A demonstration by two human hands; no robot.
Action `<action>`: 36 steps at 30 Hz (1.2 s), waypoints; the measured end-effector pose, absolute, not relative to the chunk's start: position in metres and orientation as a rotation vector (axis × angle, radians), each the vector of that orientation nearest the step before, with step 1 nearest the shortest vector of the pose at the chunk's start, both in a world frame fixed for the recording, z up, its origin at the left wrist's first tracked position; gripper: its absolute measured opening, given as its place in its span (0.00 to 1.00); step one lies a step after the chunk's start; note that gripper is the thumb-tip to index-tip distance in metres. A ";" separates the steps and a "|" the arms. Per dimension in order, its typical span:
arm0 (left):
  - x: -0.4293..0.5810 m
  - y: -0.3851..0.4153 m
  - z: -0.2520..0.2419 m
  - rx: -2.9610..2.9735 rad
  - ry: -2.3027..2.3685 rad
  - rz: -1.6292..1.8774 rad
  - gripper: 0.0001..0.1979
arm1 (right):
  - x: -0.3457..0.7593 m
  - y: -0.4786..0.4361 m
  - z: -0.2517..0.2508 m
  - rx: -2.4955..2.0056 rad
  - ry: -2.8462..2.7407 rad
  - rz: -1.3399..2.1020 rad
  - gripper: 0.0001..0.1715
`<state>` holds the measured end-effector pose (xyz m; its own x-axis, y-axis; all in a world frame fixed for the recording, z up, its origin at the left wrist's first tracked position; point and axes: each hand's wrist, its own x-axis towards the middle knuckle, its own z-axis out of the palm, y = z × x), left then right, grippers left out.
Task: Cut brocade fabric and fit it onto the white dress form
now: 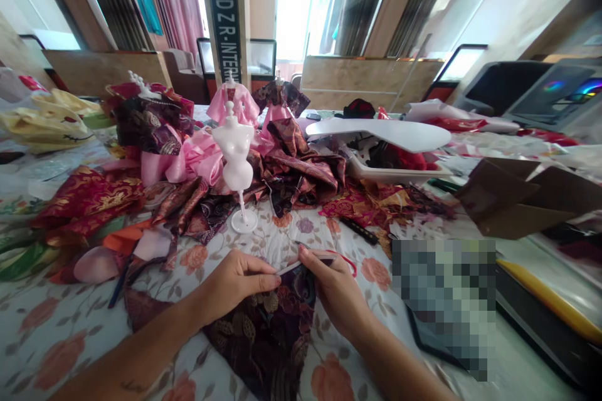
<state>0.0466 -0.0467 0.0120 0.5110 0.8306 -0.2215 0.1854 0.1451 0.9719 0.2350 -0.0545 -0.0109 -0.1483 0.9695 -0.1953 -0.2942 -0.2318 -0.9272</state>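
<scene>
My left hand [237, 285] and my right hand [332, 294] pinch a thin pale strip [301, 263] between them, and a red cord or edging [348, 263] curves beyond my right fingers. Beneath both hands lies a dark brocade cloth with a gold-brown floral pattern [266, 341], on a floral-printed tablecloth [66, 344]. Ahead of my hands stands a small white dress form [234, 150] on a clear round base. Its thin stand rises from the tablecloth.
Heaps of red, pink and brown satin [301, 169] and dressed miniature forms [232, 103] fill the far table. A white curved board [376, 135] rests on a white tray at the back. Brown card pieces [512, 194] lie right, beside a black pen [360, 230] and a pixelated patch [444, 307].
</scene>
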 end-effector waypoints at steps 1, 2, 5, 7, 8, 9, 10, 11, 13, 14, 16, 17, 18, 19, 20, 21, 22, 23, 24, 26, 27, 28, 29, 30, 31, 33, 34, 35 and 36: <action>0.046 -0.046 0.011 1.377 0.964 0.581 0.12 | 0.235 -0.054 -0.010 -1.067 -0.933 1.600 0.22; 0.046 -0.046 0.010 1.376 0.960 0.575 0.12 | 0.235 -0.054 -0.010 -1.074 -0.924 1.609 0.22; 0.045 -0.044 0.005 1.404 0.961 0.561 0.13 | 0.233 -0.055 -0.008 -1.097 -0.893 1.617 0.24; 0.044 -0.043 0.002 1.437 0.987 0.564 0.14 | 0.232 -0.055 -0.007 -1.112 -0.863 1.608 0.26; 0.044 -0.043 0.001 1.444 1.005 0.564 0.14 | 0.232 -0.055 -0.007 -1.127 -0.849 1.600 0.26; 0.043 -0.042 0.000 1.444 1.023 0.566 0.14 | 0.232 -0.055 -0.006 -1.141 -0.834 1.590 0.27; 0.043 -0.041 -0.001 1.439 1.036 0.567 0.14 | 0.232 -0.054 -0.006 -1.152 -0.820 1.582 0.27; 0.042 -0.040 -0.002 1.437 1.046 0.568 0.14 | 0.233 -0.054 -0.006 -1.161 -0.806 1.574 0.27; 0.040 -0.038 -0.003 1.452 1.061 0.574 0.14 | 0.234 -0.052 -0.006 -1.162 -0.779 1.554 0.27; 0.040 -0.037 -0.003 1.464 1.071 0.579 0.14 | 0.235 -0.052 -0.006 -1.158 -0.769 1.546 0.27; 0.039 -0.036 -0.003 1.471 1.099 0.593 0.14 | 0.235 -0.051 -0.006 -1.137 -0.773 1.553 0.28; 0.038 -0.036 -0.002 1.467 1.116 0.611 0.14 | 0.235 -0.052 -0.006 -1.122 -0.790 1.566 0.28; 0.038 -0.035 -0.001 1.463 1.132 0.638 0.14 | 0.234 -0.053 -0.006 -1.105 -0.818 1.592 0.28; 0.038 -0.035 0.000 1.462 1.146 0.674 0.14 | 0.233 -0.054 -0.006 -1.085 -0.855 1.628 0.26; 0.038 -0.035 0.001 1.469 1.157 0.713 0.13 | 0.231 -0.055 -0.006 -1.062 -0.899 1.667 0.24; 0.038 -0.034 0.002 1.482 1.162 0.750 0.13 | 0.230 -0.056 -0.006 -1.037 -0.942 1.705 0.23; 0.038 -0.034 0.003 1.494 1.163 0.780 0.12 | 0.229 -0.056 -0.007 -1.011 -0.980 1.743 0.22; 0.038 -0.033 0.003 1.500 1.160 0.798 0.12 | 0.229 -0.056 -0.008 -0.988 -1.008 1.777 0.22; 0.038 -0.032 0.002 1.504 1.159 0.810 0.12 | 0.230 -0.055 -0.010 -0.975 -1.028 1.795 0.22; 0.038 -0.031 0.000 1.522 1.161 0.822 0.12 | 0.232 -0.052 -0.014 -0.978 -1.049 1.787 0.21; 0.038 -0.031 -0.001 1.537 1.162 0.824 0.12 | 0.233 -0.051 -0.017 -0.990 -1.054 1.765 0.21; 0.038 -0.030 -0.003 1.555 1.160 0.822 0.12 | 0.234 -0.049 -0.019 -1.006 -1.059 1.738 0.21; 0.038 -0.030 -0.005 1.573 1.157 0.819 0.12 | 0.235 -0.048 -0.020 -1.022 -1.068 1.708 0.20; 0.038 -0.030 -0.006 1.586 1.148 0.813 0.12 | 0.235 -0.048 -0.021 -1.033 -1.084 1.682 0.19; 0.038 -0.030 -0.008 1.587 1.130 0.809 0.12 | 0.235 -0.048 -0.021 -1.037 -1.112 1.654 0.18; 0.039 -0.029 -0.009 1.556 1.063 0.800 0.10 | 0.235 -0.049 -0.019 -1.014 -1.217 1.582 0.14; 0.039 -0.029 -0.009 1.526 1.024 0.796 0.11 | 0.234 -0.050 -0.017 -0.993 -1.291 1.534 0.12; 0.039 -0.030 -0.008 1.490 0.990 0.793 0.13 | 0.234 -0.051 -0.015 -0.979 -1.377 1.483 0.11; 0.040 -0.030 -0.007 1.452 0.961 0.794 0.17 | 0.234 -0.053 -0.013 -0.974 -1.468 1.430 0.10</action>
<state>0.0399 -0.0300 -0.0069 0.4333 0.8998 -0.0520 0.1182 0.0005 0.9930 0.2339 -0.0526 -0.0127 -0.3397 0.9391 0.0511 -0.0266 0.0447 -0.9986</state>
